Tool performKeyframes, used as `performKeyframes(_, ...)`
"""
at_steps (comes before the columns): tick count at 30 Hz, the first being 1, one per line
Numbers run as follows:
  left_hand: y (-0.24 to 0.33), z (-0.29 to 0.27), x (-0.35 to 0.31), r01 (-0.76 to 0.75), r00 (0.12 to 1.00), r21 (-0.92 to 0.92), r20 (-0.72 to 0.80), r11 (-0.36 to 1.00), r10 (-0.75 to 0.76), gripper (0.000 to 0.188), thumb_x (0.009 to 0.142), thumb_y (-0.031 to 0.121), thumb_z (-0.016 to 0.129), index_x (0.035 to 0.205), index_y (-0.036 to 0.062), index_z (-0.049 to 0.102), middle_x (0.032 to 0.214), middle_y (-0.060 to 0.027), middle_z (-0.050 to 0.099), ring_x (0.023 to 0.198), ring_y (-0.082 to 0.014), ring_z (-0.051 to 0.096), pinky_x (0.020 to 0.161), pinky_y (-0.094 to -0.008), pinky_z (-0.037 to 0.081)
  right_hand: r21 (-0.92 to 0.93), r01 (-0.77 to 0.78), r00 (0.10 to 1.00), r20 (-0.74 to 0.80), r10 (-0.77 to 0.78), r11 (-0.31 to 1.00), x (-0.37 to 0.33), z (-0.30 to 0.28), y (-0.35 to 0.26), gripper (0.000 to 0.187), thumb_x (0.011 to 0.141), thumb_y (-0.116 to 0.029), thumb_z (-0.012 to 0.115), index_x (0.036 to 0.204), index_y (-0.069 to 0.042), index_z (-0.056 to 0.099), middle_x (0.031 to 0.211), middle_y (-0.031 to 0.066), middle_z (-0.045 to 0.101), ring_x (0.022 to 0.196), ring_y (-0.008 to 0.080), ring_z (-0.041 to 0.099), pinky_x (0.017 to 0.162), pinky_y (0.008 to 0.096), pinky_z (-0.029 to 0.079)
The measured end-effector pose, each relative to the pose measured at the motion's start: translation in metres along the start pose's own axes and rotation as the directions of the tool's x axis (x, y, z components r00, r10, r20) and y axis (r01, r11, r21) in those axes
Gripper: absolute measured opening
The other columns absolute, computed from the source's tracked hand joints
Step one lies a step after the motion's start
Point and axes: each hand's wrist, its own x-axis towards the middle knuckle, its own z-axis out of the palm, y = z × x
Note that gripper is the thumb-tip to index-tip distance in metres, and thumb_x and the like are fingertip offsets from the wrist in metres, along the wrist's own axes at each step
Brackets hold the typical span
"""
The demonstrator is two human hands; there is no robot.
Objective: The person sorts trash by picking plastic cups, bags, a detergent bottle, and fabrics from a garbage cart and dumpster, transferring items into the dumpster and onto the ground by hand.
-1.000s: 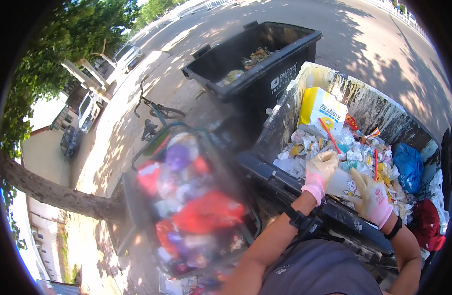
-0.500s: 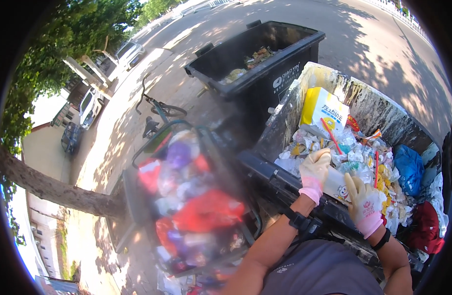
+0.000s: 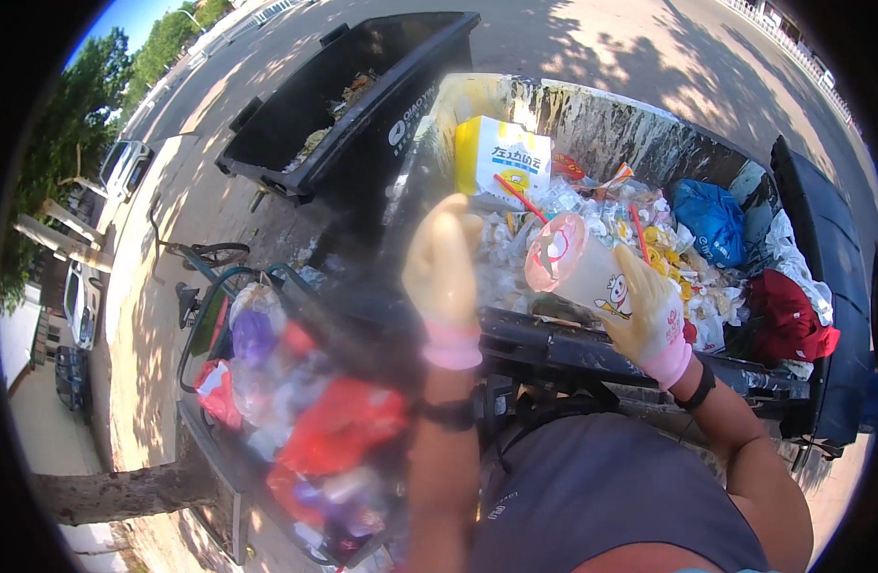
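The right hand grasps the cup, tilted, above the near edge of the bin. The left hand, blurred, hangs near the bin's left edge, open air between it and the cup; whether it is clenched, I cannot tell.

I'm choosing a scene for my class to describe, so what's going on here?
A person in pale, pink-cuffed gloves is handling litter at an open bin. The right hand holds a clear plastic cup, tilted with one round end toward the left. The left hand is raised to the left of the cup, blurred, with nothing visible in it. A yellow-and-white package and a blue plastic bag lie in the bin; red plastic is heaped with other waste at left.
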Motion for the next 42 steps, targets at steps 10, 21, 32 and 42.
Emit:
performKeyframes(10,0.014,0.034,-0.046,0.028,0.990,-0.022,0.140,0.999,-0.024,0.027,0.103,0.012,0.063,0.080,-0.0007,0.069,0.070,-0.0058,0.065,0.064,-0.0134,0.060,0.061,-0.0318,0.046,0.134,-0.028,0.998,0.056,0.021,0.991,-0.004,0.005,-0.013,0.079,0.072,-0.007,0.083,0.145,0.006,0.054,0.129,0.0255,0.067,0.113,0.0434,0.066,0.096,0.0485,0.054)
performKeyframes(21,0.022,0.011,-0.023,-0.305,0.903,0.161,0.361,0.938,0.232,0.035,0.100,0.011,0.070,0.067,0.0012,0.061,0.063,-0.0004,0.059,0.059,-0.0106,0.054,0.058,-0.0313,0.043,0.397,-0.131,0.986,0.143,0.080,0.909,0.000,0.002,-0.031,0.087,0.073,-0.014,0.089,0.150,0.003,0.051,0.129,0.0236,0.067,0.111,0.0428,0.067,0.094,0.0461,0.054)
performKeyframes(32,0.007,0.013,-0.004,0.151,0.923,0.267,0.306,0.952,-0.232,0.057,0.101,0.029,0.074,0.053,0.0026,0.056,0.056,0.0098,0.048,0.055,-0.0001,0.043,0.050,-0.0258,0.030,0.485,-0.353,0.913,0.367,0.180,0.800,0.006,0.000,-0.033,0.081,0.077,-0.011,0.082,0.150,0.004,0.050,0.130,0.0292,0.067,0.115,0.0397,0.070,0.100,0.0412,0.053)
performKeyframes(42,-0.040,0.021,-0.006,0.072,0.981,-0.301,-0.148,0.951,-0.121,0.056,0.104,0.041,0.066,0.063,0.0033,0.060,0.051,0.0004,0.053,0.050,-0.0068,0.052,0.049,-0.0284,0.040,0.401,-0.309,0.948,0.201,0.247,0.862,-0.011,0.026,-0.065,0.076,0.084,-0.007,0.071,0.153,0.007,0.045,0.126,0.0256,0.069,0.117,0.0323,0.069,0.101,0.0393,0.052)
